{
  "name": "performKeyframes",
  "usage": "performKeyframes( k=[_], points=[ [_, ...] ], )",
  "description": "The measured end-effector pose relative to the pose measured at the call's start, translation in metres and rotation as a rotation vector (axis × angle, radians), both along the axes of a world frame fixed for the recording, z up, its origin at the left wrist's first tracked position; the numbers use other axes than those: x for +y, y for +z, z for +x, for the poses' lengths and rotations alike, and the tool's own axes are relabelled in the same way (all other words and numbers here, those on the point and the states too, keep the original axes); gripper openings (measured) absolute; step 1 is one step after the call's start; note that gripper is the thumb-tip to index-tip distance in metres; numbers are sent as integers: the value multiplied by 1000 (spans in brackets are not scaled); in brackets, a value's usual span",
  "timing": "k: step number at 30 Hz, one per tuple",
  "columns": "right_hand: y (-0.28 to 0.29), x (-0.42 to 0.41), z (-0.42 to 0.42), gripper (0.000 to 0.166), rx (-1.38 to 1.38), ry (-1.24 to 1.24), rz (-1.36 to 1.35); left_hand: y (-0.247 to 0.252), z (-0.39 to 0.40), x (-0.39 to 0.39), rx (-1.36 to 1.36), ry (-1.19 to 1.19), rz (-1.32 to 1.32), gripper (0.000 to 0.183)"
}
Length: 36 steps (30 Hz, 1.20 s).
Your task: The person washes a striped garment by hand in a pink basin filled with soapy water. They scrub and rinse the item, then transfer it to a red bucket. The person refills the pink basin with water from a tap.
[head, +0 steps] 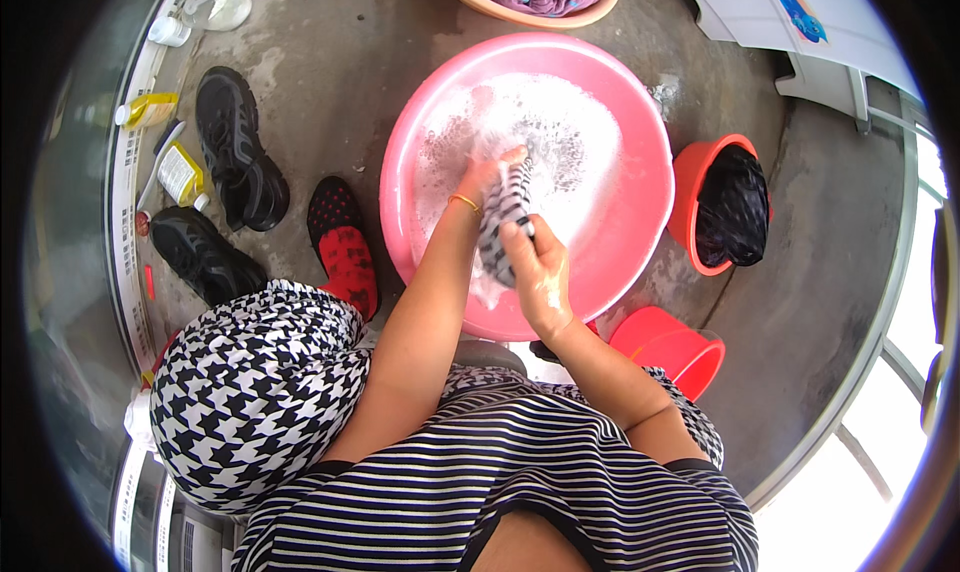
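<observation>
A large pink plastic basin (651,159) of sudsy water stands on the floor before me. Over the suds I hold a wet black-and-white patterned cloth (495,245), stretched between both hands; motion blurs part of it. My left hand (495,170), with a yellow band at the wrist, grips its far end, and foam hides some of the fingers. Closer to my body, my right hand (538,272) is closed around the near part, thumb on top. White foam (577,114) covers much of the water.
An orange basin (574,22) of laundry sits beyond. To the right are a red bin (686,197) with a black bag and a tipped red bucket (660,347). Black shoes (232,144), yellow bottles (180,174) and a brush lie left. A white plastic piece of furniture (847,24) stands far right.
</observation>
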State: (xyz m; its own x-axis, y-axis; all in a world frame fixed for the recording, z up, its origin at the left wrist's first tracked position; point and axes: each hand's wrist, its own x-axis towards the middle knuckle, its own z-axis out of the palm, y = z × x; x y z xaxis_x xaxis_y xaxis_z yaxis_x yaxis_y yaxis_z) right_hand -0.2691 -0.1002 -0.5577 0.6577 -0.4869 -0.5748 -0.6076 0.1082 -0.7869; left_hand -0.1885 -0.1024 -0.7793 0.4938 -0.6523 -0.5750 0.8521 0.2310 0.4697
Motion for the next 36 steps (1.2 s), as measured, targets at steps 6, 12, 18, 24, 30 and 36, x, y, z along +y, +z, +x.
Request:
performKeyframes(
  k=[6, 12, 18, 24, 30, 36],
  points=[
    [-49, -54, 22, 31, 186, 65, -616, 85, 14, 11, -73, -71, 206, 47],
    [-152, -76, -4, 34, 565, 77, -974, 101, 19, 17, -504, -258, 690, 47],
    [-189, -90, -32, 27, 585, 884, -926, 88, 11, 14, -449, -280, 722, 63],
    [-121, -60, 2, 28, 355, -241, 86, 96, 5, 10, -31, -263, 532, 67],
    [5, -4, 3, 21, -62, 93, -66, 107, 2, 1, 41, -16, 280, 45],
    [-89, -82, 16, 27, 108, -12, -791, 118, 19, 9, -85, -208, 374, 48]
  ],
)
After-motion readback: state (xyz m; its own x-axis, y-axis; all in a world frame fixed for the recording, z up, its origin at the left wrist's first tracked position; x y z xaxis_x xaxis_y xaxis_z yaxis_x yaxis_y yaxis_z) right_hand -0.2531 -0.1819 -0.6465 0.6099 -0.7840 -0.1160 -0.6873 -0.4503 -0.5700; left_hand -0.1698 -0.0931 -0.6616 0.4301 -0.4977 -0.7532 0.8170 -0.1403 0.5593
